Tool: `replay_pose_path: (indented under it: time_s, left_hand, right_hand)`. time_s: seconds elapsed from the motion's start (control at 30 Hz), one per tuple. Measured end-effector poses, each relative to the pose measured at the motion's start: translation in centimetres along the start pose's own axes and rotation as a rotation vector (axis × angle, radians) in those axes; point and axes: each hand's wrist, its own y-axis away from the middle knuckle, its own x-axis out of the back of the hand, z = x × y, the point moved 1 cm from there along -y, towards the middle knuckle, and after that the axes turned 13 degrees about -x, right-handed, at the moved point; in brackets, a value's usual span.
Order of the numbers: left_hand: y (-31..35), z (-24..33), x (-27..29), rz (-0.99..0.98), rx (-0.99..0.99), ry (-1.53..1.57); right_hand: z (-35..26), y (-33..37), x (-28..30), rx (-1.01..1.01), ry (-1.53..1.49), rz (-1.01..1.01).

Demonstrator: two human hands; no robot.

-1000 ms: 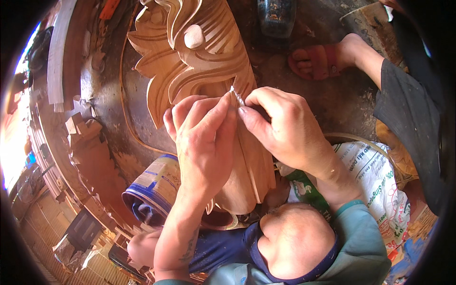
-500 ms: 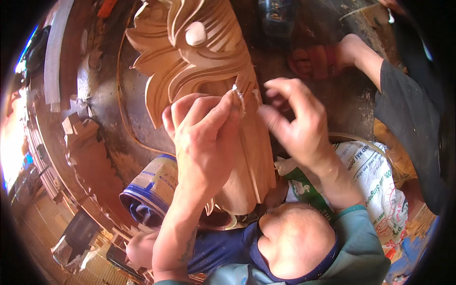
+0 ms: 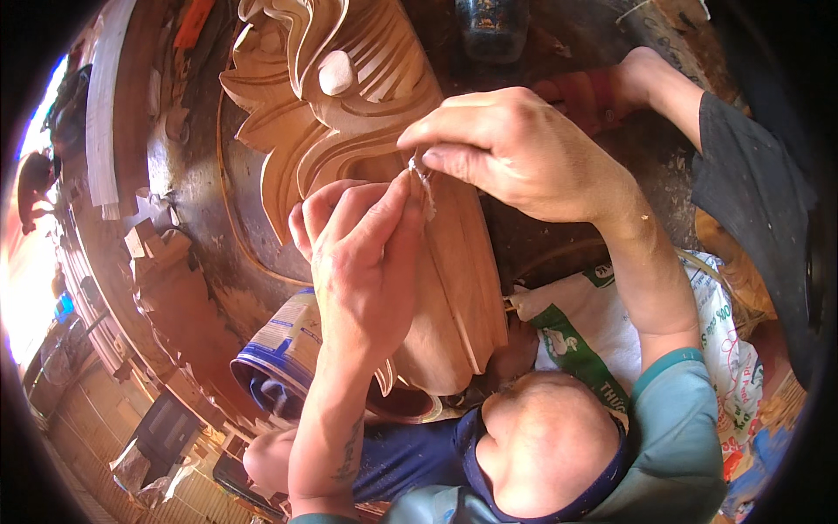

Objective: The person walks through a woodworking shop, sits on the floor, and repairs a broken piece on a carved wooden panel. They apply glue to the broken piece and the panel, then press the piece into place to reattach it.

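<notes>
A carved wooden panel (image 3: 454, 253) with leaf-like scrolls lies in front of me, its plain end toward my body. Over its middle, my left hand (image 3: 358, 253) is closed, thumb and forefinger pinching a small frayed whitish scrap (image 3: 428, 196); its exact kind is unclear. From the right, my right hand (image 3: 524, 157) brings a bent thumb and forefinger together at the scrap's bright upper tip. A pale rounded lump (image 3: 336, 72) rests on the carved grooves beyond both hands.
A blue-rimmed bucket (image 3: 275, 349) stands left of the panel. At right lies a white and green printed sack (image 3: 576, 323). Another person's sandalled foot (image 3: 594, 96) is at the far right, near a dark jar (image 3: 493, 31). Wood offcuts (image 3: 161, 240) lie at left.
My right hand has moved left and away from me, from beside the panel to the scrap in my left hand. My left hand keeps its pinch and has shifted slightly left.
</notes>
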Motion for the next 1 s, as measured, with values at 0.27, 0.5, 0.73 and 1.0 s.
replay_pose_path:
  time_s: [0.27,0.5,0.73,1.0]
  left_hand:
    - [0.2,-0.4,0.0,-0.015,0.009,-0.034]
    - [0.3,-0.5,0.1,0.004,0.001,-0.018]
    - [0.0,-0.1,0.1,-0.009,0.023,-0.002]
    - [0.0,-0.8,0.5,-0.066,0.055,0.036]
  right_hand:
    - [-1.2,-1.6,-1.0,0.037,0.336,-0.046]
    - [-1.0,3.8,-2.7,-0.599,-0.459,0.111]
    - [-2.4,5.1,-4.4,-0.468,-0.353,0.268]
    - [-2.2,5.7,-7.2,-0.076,0.073,0.515]
